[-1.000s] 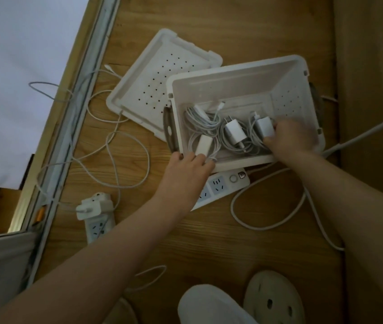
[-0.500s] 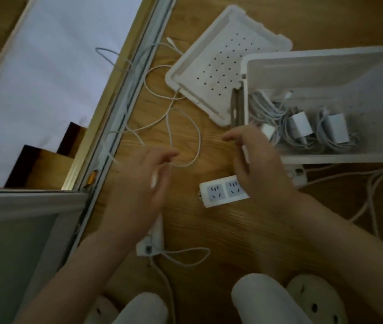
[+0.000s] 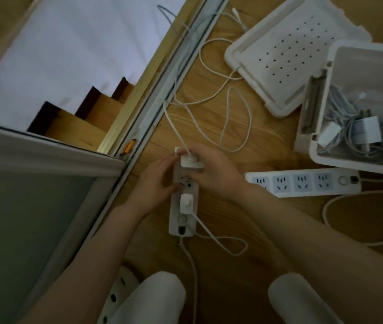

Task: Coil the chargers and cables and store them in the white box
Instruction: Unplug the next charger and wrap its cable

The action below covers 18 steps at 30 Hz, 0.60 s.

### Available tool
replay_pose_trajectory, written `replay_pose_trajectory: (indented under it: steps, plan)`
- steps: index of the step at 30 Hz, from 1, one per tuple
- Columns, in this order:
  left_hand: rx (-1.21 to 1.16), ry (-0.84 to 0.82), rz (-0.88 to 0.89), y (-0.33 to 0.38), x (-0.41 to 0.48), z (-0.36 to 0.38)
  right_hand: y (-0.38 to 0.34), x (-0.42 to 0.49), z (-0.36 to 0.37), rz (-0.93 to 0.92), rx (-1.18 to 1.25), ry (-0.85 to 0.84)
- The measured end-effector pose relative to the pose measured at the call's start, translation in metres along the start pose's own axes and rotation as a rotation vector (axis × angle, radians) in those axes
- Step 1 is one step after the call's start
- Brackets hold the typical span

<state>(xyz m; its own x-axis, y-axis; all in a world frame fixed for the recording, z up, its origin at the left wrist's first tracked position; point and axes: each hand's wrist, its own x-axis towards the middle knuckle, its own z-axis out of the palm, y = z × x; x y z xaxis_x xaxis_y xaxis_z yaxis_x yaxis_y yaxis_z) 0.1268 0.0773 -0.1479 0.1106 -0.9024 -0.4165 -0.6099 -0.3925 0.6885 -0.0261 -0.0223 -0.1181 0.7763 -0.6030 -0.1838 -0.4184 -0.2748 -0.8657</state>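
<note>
A white power strip [image 3: 183, 217] lies on the wooden floor between my hands. My right hand [image 3: 218, 174] grips a white charger [image 3: 191, 163] plugged in near the strip's far end. My left hand [image 3: 156, 183] holds the strip's left side, fingers curled onto its face. The charger's white cable [image 3: 237, 118] loops loosely across the floor beyond. A second white charger [image 3: 186, 203] sits plugged in lower on the strip, its cable [image 3: 223, 242] trailing right. The white box [image 3: 321, 150] at the right edge holds several coiled cables with chargers [image 3: 365, 130].
The box's perforated lid [image 3: 279, 54] lies upside down beyond the box. A second power strip [image 3: 302, 182] lies in front of the box, its cord curving right. A sliding door track [image 3: 153, 108] runs diagonally at left. My knees and a slipper are at the bottom.
My hands left the box and moved left to the power strip by the door track. The right hand now grips the plugged charger and the left holds the strip. The view shifted left.
</note>
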Motion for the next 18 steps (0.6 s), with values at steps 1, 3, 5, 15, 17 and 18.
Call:
replay_pose_trajectory:
  steps: [1, 3, 5, 15, 17, 18]
  plan:
    - [0.015, -0.012, -0.003, -0.003, 0.003, -0.001, 0.001, 0.001, 0.002, 0.002, 0.028, 0.031]
    - [0.081, -0.041, 0.013, -0.005, 0.008, -0.003, 0.001, 0.001, 0.006, 0.046, 0.105, 0.093]
    - [0.187, -0.079, 0.004, -0.004, 0.012, -0.007, 0.000, 0.001, 0.011, 0.121, 0.197, 0.153]
    - [0.394, -0.103, -0.159, 0.012, 0.016, -0.014, -0.013, 0.003, 0.016, 0.315, 0.274, 0.199]
    - [0.364, -0.093, -0.171, 0.014, 0.015, -0.013, -0.016, 0.003, 0.016, 0.337, 0.306, 0.226]
    - [0.349, -0.089, -0.181, 0.014, 0.015, -0.013, -0.017, 0.003, 0.016, 0.349, 0.328, 0.244]
